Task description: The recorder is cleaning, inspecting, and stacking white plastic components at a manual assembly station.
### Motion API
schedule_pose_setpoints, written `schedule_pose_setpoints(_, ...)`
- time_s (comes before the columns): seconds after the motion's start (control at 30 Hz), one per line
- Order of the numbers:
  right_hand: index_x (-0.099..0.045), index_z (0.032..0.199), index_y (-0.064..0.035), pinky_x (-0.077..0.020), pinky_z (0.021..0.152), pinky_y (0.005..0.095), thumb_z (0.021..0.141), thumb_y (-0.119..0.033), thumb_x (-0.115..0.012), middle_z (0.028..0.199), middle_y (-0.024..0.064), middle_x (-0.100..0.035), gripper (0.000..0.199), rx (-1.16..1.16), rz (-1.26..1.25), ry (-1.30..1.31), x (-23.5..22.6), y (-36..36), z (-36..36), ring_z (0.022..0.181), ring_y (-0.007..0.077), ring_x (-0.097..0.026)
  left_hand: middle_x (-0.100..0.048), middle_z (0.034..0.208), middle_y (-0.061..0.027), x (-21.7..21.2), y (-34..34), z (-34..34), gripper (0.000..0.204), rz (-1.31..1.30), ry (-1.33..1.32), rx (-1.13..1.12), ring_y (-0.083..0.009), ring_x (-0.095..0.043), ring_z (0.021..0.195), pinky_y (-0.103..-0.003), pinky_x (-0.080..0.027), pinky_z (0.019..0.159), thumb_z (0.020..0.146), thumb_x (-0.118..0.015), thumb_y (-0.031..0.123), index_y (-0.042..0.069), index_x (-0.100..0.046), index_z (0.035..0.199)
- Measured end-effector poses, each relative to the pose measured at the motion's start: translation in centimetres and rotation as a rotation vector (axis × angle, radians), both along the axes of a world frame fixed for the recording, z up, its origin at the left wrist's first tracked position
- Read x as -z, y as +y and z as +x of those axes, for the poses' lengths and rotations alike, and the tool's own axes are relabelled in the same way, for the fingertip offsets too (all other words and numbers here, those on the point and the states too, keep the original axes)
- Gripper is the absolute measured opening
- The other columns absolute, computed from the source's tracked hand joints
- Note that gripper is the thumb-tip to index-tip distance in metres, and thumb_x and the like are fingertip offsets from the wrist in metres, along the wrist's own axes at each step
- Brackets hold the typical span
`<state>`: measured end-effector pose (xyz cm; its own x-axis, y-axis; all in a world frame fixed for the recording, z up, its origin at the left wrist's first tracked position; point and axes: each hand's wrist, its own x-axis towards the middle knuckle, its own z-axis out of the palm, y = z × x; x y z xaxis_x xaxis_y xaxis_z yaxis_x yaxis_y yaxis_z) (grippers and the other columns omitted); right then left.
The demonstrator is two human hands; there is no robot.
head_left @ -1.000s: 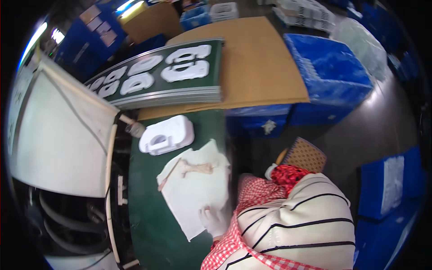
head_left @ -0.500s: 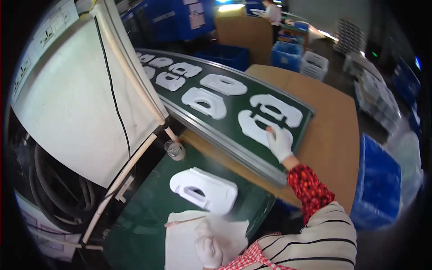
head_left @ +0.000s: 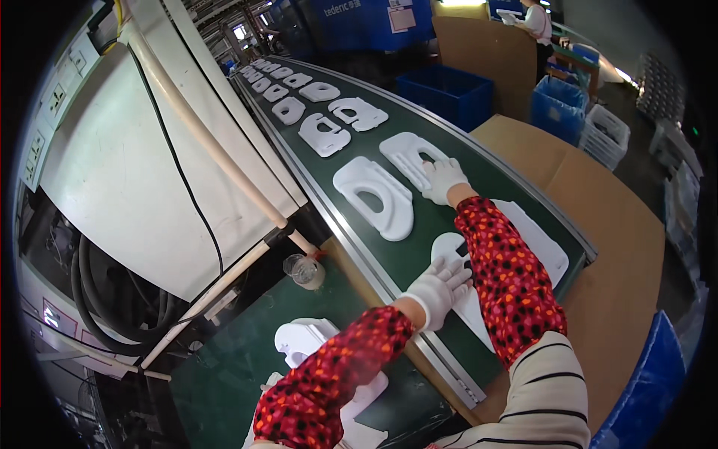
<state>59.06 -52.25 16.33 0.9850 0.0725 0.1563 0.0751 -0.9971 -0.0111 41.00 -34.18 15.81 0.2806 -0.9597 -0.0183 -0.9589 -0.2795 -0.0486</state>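
My right hand point(head_left: 445, 181), in a white glove, reaches over the belt and grips the edge of a white plastic part point(head_left: 404, 153) by its oval opening. The fingertips are partly hidden there. My left hand point(head_left: 440, 288), also gloved, is open with fingers spread over another white plastic part point(head_left: 447, 245) near the belt's close end. Whether it touches that part I cannot tell. Beside my right hand lies a white part with a D-shaped hole point(head_left: 374, 198). My right forearm partly covers one more white part point(head_left: 542, 243).
Several similar white parts line the green conveyor belt point(head_left: 359, 153) into the distance. On the green table point(head_left: 232, 367), a white part point(head_left: 303, 337) lies partly under my left arm, near a clear cup point(head_left: 305, 271). Blue bins point(head_left: 447, 93) and a distant person point(head_left: 535, 26) are beyond.
My left hand has risen from the cloth on the table to the belt. My right hand has moved farther up the belt to another part. The view has shifted.
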Motion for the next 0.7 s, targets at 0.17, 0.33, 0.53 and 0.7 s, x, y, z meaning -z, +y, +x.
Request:
schedule_pose_setpoints(0.17,-0.044,0.127,-0.0109,-0.0338,0.095,0.0426,0.074,-0.044,-0.064,0.108,0.0181,-0.061,0.065,-0.058,0.006,-0.064,-2.5,-0.3,-4.0,0.106,0.0317,-0.055,-0.055,0.114,-0.0054,-1.0,-1.5,1.4,0.046,0.105,-0.019,0.148,-0.0261,-0.043,0.119,-0.052,-0.021,0.109,0.064,-0.063,0.022,0.009,-0.059,0.108)
schedule_pose_setpoints(0.33,-0.042,0.13,-0.008,-0.0439,0.088,0.0425,0.066,-0.043,-0.067,0.109,0.0214,-0.059,0.077,-0.015,0.246,-0.451,-6.5,0.3,-11.1,0.101,0.0355,-0.057,-0.058,0.086,-0.005,-4.9,1.7,-5.4,0.032,-0.008,-0.21,0.162,-0.0242,-0.055,0.092,-0.041,-0.031,0.104,0.058,-0.068,0.03,0.01,-0.062,0.082)
schedule_pose_setpoints(0.53,-0.037,0.134,-0.0072,-0.0455,0.081,0.0322,0.084,-0.03,-0.062,0.102,0.013,-0.059,0.061,-0.265,0.947,-0.577,-8.4,2.4,-26.3,0.093,0.0203,-0.059,-0.055,0.077,-0.009,-9.2,13.4,-21.8,0.034,-0.387,-0.175,-0.319,-0.0296,-0.053,0.078,-0.042,-0.041,0.075,0.061,-0.069,0.029,0.007,-0.056,0.083)
schedule_pose_setpoints(0.7,-0.029,0.136,0.0025,-0.0427,0.081,0.0251,0.087,-0.015,-0.051,0.105,0.008,-0.055,0.056,-0.605,1.444,-0.269,-6.3,13.9,-46.2,0.091,0.0109,-0.052,-0.052,0.089,-0.0056,-5.4,20.4,-39.9,0.04,-1.366,0.856,-0.829,-0.0156,-0.053,0.078,-0.027,-0.045,0.071,0.093,-0.052,0.022,0.0,-0.044,0.126)
